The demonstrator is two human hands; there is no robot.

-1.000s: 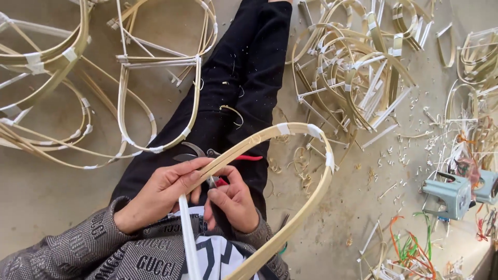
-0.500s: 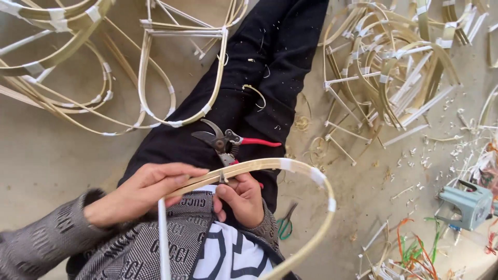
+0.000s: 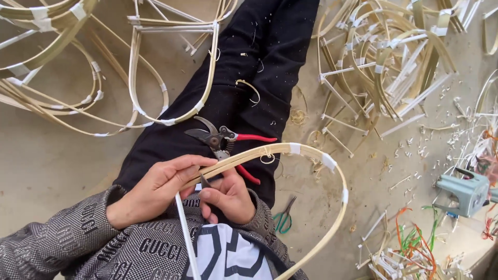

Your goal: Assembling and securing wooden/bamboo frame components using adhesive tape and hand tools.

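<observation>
A curved bamboo strip frame [image 3: 332, 171] with white tape bands arcs from my lap out to the right. My left hand [image 3: 155, 186] grips its doubled strips near the end. My right hand [image 3: 228, 196] pinches the same strips from below, close to a white strip [image 3: 184, 233] running down toward me. Red-handled pruning shears [image 3: 220, 141] lie on my black trouser leg [image 3: 244, 78] just above both hands.
Bent bamboo frames lie on the floor at upper left [image 3: 155, 78] and in a heap at upper right [image 3: 389, 57]. Small green scissors [image 3: 284, 220] rest on the floor by my knee. A pale blue tool [image 3: 464, 191] and coloured ties [image 3: 415, 238] sit at right.
The view has shifted, so the shears on my leg now show fully. The frame sits lower and flatter across my lap; both hands stay on it.
</observation>
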